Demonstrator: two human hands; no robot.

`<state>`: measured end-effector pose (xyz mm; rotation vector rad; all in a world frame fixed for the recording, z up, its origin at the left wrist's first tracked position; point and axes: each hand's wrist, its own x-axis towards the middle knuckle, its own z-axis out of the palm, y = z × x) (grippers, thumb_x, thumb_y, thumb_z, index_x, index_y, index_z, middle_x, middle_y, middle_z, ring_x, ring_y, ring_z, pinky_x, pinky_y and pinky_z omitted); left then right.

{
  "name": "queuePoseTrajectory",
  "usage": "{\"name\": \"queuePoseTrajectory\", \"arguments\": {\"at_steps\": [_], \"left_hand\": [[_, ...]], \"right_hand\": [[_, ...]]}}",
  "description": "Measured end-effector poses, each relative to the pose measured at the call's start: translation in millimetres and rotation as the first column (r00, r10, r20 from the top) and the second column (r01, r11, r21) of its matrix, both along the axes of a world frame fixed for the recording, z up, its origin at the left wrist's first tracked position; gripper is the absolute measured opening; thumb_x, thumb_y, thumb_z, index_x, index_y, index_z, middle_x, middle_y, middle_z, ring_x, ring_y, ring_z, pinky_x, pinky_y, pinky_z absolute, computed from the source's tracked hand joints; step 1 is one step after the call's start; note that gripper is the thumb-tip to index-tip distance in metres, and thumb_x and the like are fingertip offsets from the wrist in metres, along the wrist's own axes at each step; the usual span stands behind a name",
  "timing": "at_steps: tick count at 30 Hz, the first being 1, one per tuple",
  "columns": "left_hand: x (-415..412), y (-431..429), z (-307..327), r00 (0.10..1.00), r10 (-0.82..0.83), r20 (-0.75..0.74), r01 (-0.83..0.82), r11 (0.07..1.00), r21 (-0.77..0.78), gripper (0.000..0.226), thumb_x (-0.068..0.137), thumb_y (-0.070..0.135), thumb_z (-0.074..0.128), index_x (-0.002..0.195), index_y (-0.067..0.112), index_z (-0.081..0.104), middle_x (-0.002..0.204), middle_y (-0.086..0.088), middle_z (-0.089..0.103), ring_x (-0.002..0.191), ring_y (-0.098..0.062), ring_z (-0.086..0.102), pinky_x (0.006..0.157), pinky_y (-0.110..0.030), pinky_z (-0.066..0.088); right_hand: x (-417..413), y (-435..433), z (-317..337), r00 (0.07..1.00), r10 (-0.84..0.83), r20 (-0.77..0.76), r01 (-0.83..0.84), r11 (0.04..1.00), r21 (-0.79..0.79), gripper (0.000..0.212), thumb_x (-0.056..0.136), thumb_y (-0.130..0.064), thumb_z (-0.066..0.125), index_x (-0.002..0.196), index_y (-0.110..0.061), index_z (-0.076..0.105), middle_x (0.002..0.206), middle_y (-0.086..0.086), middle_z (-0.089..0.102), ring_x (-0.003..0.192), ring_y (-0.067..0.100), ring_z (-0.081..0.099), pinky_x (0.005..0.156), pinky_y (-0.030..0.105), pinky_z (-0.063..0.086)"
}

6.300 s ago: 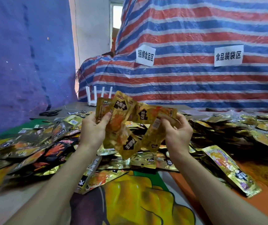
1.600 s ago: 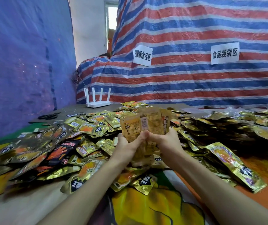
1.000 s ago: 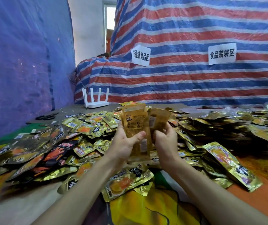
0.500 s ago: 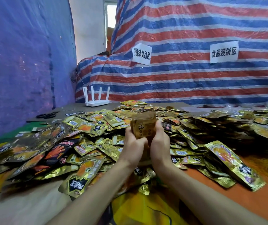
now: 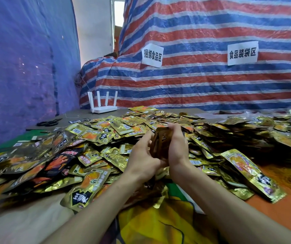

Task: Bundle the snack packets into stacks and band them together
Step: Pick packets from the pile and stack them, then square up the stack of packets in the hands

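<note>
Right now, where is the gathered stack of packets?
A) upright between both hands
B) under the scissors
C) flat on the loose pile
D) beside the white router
A: the stack of packets stands upright between the left hand and the right hand, whose fingers curl over its top.

I am in a simple makeshift packing workshop, as I see from the striped tarpaulin (image 5: 211, 81) hung as a wall, the paper signs (image 5: 152, 55) on it that name food bundling and bagging zones, and the bench (image 5: 81, 115) heaped with gold snack packets (image 5: 116, 127), scissors (image 5: 48, 122) beside.
</note>
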<state>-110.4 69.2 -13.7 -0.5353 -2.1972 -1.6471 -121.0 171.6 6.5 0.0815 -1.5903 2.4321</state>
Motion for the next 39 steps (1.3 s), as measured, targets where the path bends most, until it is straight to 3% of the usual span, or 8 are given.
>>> {"name": "queuePoseTrajectory", "arguments": {"at_steps": [6,10,18,22,25,31,35,39], "left_hand": [[1.3,5.5,-5.5,0.998,0.003,0.058,-0.001,0.999,-0.035,0.042,0.063,0.008,0.073,0.100,0.004,0.053,0.097,-0.024,0.061,0.090,-0.039,0.062,0.070,-0.052,0.053],[-0.1,5.5,-6.8,0.996,-0.055,0.074,0.054,0.998,0.011,0.038,0.063,0.013,0.062,0.099,0.017,0.052,0.089,-0.005,0.060,0.074,-0.005,0.060,0.060,-0.021,0.049],[1.1,2.8,-3.0,0.995,-0.041,-0.095,0.036,0.998,-0.054,0.038,0.077,0.004,0.063,0.103,0.012,0.037,0.081,-0.014,0.049,0.059,-0.008,0.047,0.050,-0.023,0.039],[5.1,0.3,-2.4,0.983,-0.075,-0.166,0.063,0.995,-0.075,0.044,0.081,-0.002,0.070,0.109,0.012,0.038,0.088,-0.027,0.055,0.066,-0.024,0.055,0.056,-0.028,0.046],[9.7,5.2,-2.5,0.972,-0.063,-0.226,0.049,0.997,-0.067,0.045,0.085,-0.009,0.067,0.113,0.014,0.040,0.081,-0.027,0.051,0.065,-0.032,0.053,0.058,-0.041,0.046],[21.6,9.1,-0.3,0.952,-0.126,-0.280,0.092,0.987,-0.131,0.049,0.087,-0.014,0.060,0.107,0.028,0.045,0.081,-0.014,0.054,0.066,-0.025,0.053,0.055,-0.038,0.044],[19.5,5.3,-2.0,0.960,-0.126,-0.251,0.096,0.987,-0.129,0.045,0.086,-0.015,0.060,0.113,0.019,0.048,0.086,-0.013,0.057,0.074,-0.034,0.057,0.062,-0.053,0.048],[14.3,1.0,-3.8,0.971,-0.089,-0.220,0.071,0.993,-0.089,0.043,0.085,-0.015,0.061,0.111,0.016,0.049,0.086,-0.009,0.058,0.074,-0.030,0.057,0.065,-0.046,0.048]], "right_hand": [[-1.8,-5.5,-7.3,0.994,0.098,0.052,-0.101,0.993,0.057,0.047,0.077,-0.056,0.057,0.046,-0.021,0.059,0.058,0.000,0.057,0.060,0.020,0.056,0.063,0.035,0.045],[-3.0,-4.6,-8.7,0.966,0.251,0.055,-0.250,0.968,-0.028,0.046,0.069,-0.059,0.058,0.047,-0.021,0.067,0.057,-0.002,0.060,0.053,0.013,0.059,0.066,0.033,0.046],[15.3,21.3,1.2,0.989,0.014,-0.147,0.048,0.909,0.413,0.036,0.103,-0.049,0.049,0.109,-0.016,0.062,0.102,-0.003,0.066,0.097,0.011,0.064,0.081,0.026,0.050],[35.7,80.3,3.7,0.945,-0.109,-0.308,0.301,0.655,0.692,0.014,0.096,-0.020,0.062,0.107,-0.017,0.070,0.093,-0.011,0.068,0.083,-0.004,0.063,0.066,0.010,0.045],[50.0,133.2,11.8,0.923,-0.224,-0.312,0.379,0.390,0.839,0.015,0.090,-0.018,0.064,0.101,-0.020,0.074,0.089,-0.007,0.070,0.080,0.006,0.064,0.074,0.029,0.053],[64.4,233.2,26.4,0.856,-0.430,-0.286,0.141,-0.339,0.930,0.030,0.082,-0.007,0.056,0.105,-0.017,0.073,0.104,0.003,0.071,0.088,0.026,0.065,0.063,0.031,0.050],[73.3,274.3,16.5,0.808,-0.553,-0.203,-0.115,-0.485,0.867,0.014,0.085,-0.014,0.053,0.096,-0.018,0.060,0.086,0.000,0.060,0.082,0.026,0.061,0.064,0.031,0.046],[75.6,288.7,9.4,0.770,-0.579,-0.269,-0.056,-0.481,0.875,0.010,0.083,-0.009,0.056,0.088,-0.017,0.061,0.079,0.001,0.061,0.075,0.024,0.064,0.060,0.030,0.045]]}}
